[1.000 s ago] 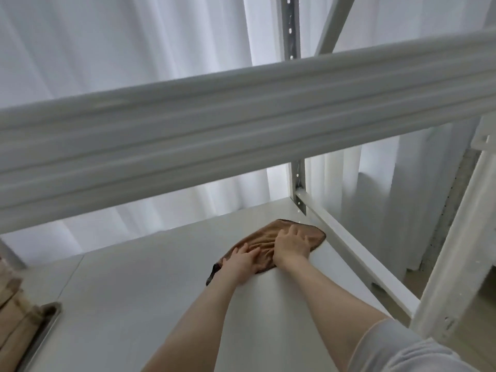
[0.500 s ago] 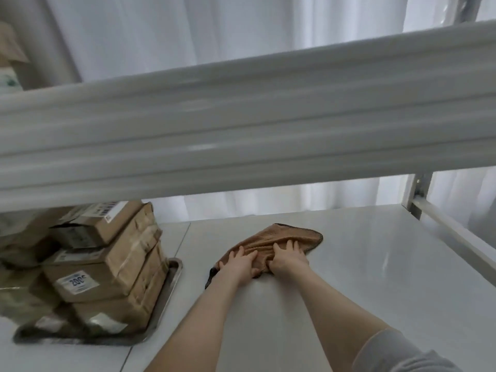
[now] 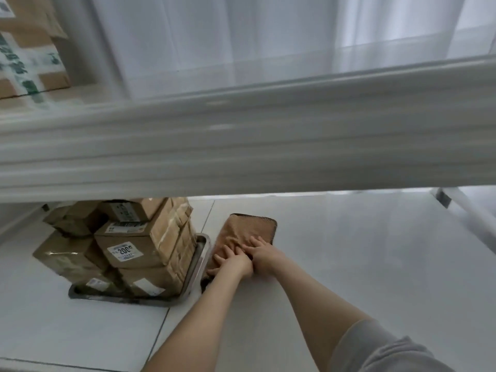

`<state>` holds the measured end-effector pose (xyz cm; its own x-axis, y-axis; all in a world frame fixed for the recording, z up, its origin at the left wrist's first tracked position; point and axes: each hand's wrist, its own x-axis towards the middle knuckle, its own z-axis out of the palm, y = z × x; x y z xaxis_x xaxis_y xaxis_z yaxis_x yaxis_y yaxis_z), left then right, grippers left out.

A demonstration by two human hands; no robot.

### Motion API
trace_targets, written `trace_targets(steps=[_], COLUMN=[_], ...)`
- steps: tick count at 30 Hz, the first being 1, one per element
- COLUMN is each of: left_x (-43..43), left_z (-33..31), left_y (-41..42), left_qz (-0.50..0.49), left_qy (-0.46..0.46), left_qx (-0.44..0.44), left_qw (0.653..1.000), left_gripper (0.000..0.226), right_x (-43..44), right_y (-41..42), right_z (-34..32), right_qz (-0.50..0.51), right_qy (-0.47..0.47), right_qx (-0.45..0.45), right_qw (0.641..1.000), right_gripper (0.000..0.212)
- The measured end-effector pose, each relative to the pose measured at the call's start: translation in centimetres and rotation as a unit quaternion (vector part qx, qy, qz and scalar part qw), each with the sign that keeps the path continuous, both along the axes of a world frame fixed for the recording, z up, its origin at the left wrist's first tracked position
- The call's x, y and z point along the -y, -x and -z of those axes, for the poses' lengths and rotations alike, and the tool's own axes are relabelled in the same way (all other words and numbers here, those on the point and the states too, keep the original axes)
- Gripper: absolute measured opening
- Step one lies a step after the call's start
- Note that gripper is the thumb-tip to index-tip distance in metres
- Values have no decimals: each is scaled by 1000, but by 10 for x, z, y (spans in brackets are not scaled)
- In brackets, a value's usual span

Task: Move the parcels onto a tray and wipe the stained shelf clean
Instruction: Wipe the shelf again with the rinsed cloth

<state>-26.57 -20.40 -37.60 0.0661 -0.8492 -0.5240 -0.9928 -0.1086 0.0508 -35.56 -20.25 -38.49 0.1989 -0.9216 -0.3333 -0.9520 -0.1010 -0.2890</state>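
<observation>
The parcels (image 3: pixel 145 242) sit stacked on the metal tray (image 3: pixel 200 260), so the first part of the task looks finished. What remains is the wiping: the brown cloth (image 3: pixel 248 229) lies flat on the white shelf (image 3: pixel 375 264), just right of the tray, with the left hand (image 3: pixel 232 260) and the right hand (image 3: pixel 264 252) both pressed on it, fingers spread open and flat, not clutching. No stain shows on the shelf right of the tray; whether it is fully clean cannot be judged
</observation>
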Motion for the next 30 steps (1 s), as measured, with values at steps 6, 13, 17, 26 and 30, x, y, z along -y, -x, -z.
trace_targets(steps=[6,13,17,26,30], left_x=[-44,-100,-137,-178,-167], left_z=[-2,4,4,6,4], left_y=[74,196,256,270,213], left_qz=[99,233,284,345,296], left_qy=[3,10,7,25,39], left_qx=[-62,-94,-99,-114,-104], left_qw=[993,968,954,931,949], left_gripper=[63,59,61,55,58], right_x=[-56,-133,-180,-213,-195], right_y=[89,214,275,297,252], right_z=[1,6,8,-8,-9], right_qz=[103,246,343,458,419], right_qy=[3,-1,8,26,11], right_qx=[-21,-58,-59,-132,-90], right_qw=[994,968,938,878,904], right_gripper=[59,70,69,59,70])
